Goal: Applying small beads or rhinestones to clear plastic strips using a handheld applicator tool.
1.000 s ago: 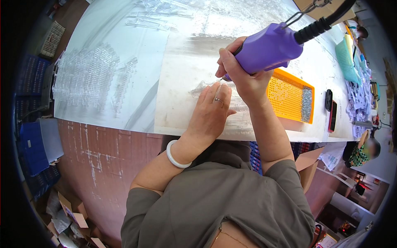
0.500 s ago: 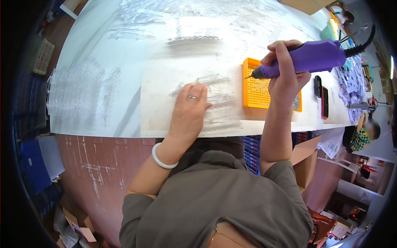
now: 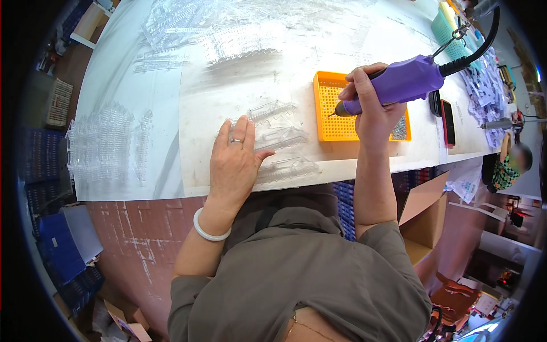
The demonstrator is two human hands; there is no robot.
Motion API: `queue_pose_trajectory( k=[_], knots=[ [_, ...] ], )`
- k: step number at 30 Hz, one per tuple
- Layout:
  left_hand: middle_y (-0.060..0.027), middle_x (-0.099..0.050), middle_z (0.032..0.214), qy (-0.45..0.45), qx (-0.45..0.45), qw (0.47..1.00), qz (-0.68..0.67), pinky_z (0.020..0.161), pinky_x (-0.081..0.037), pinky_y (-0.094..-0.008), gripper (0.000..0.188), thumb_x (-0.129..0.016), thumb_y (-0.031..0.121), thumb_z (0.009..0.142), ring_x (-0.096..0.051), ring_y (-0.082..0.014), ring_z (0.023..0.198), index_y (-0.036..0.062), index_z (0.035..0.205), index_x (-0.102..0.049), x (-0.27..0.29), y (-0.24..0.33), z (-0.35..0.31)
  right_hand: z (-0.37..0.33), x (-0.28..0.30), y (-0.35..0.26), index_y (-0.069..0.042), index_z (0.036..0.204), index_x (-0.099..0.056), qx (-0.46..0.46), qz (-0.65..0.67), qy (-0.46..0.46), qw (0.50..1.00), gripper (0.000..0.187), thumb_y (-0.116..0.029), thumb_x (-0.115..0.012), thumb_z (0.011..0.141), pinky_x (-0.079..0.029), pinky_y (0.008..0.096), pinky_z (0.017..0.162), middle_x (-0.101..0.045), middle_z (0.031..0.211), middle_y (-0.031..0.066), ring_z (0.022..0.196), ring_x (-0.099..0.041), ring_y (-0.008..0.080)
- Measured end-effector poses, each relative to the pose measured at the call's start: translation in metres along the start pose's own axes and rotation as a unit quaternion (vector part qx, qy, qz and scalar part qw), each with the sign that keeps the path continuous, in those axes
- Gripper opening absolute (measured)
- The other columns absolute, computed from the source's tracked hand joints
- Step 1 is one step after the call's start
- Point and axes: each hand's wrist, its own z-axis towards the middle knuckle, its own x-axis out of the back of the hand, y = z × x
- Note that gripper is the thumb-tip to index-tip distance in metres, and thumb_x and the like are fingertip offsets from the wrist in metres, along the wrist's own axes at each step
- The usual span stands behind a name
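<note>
My left hand (image 3: 235, 162) lies palm down on the table, fingers stretched and thumb out to the side. It rests at the left ends of several clear, toothed plastic strips (image 3: 282, 138). The thumb reaches over one strip; whether the palm presses on any is hidden. In my right hand (image 3: 373, 105) is a purple electric screwdriver (image 3: 405, 82), held tilted with its black nose down to the left. The bit points into an orange perforated tray (image 3: 321, 122); whether it touches the tray cannot be told. Small metal pieces (image 3: 400, 130) lie at the tray's right end.
More clear strips stand in a block (image 3: 102, 142) at the left, a row (image 3: 242, 43) and a heap (image 3: 176, 23) at the back. Two phones (image 3: 448, 122) lie right of the tray. A cable (image 3: 478, 48) runs up from the screwdriver. Another person (image 3: 511, 165) sits far right.
The whole view has shifted a little. My screwdriver's bit has moved slightly further in over the orange tray. My left hand stays flat by the strips.
</note>
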Motion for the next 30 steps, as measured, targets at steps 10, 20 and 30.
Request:
queue_pose_trajectory(
  k=[10, 20, 30],
  knots=[
    [-0.0154, -0.056, 0.129, -0.006, -0.003, 1.000, 0.014, 0.101, -0.044, -0.0398, 0.059, -0.070, 0.034, 0.081, -0.050, -0.0371, 0.119, -0.0042, 0.124, -0.057, 0.002, 0.001, 0.001, -0.005, 0.000, 0.002, 0.000, 0.093, -0.061, 0.006, 0.012, -0.012, 1.000, 0.006, 0.002, -0.064, 0.087, -0.054, 0.0244, 0.059, -0.068, 0.077, 0.0092, 0.060, -0.066, 0.0123],
    [-0.0155, -0.056, 0.129, 0.000, -0.005, 1.000, 0.014, 0.101, -0.044, -0.0398, 0.061, -0.072, 0.034, 0.079, -0.049, -0.0370, 0.119, -0.0047, 0.124, -0.057, 0.002, 0.003, 0.000, -0.005, -0.005, -0.003, 0.000, 0.087, -0.061, -0.024, 0.017, -0.033, 0.999, 0.003, 0.002, -0.063, 0.087, -0.051, 0.0230, 0.054, -0.064, 0.073, 0.0083, 0.055, -0.061, 0.0120],
    [-0.0164, -0.056, 0.129, 0.030, 0.001, 0.999, -0.017, 0.101, -0.044, -0.0425, 0.061, -0.072, 0.033, 0.078, -0.049, -0.0395, 0.121, -0.0055, 0.123, -0.057, -0.001, -0.005, -0.005, 0.013, -0.023, -0.026, 0.000, 0.086, -0.060, 0.034, 0.089, -0.062, 0.994, 0.005, 0.005, -0.060, 0.087, -0.052, 0.0235, 0.052, -0.064, 0.070, 0.0084, 0.053, -0.063, 0.0129]
  ],
)
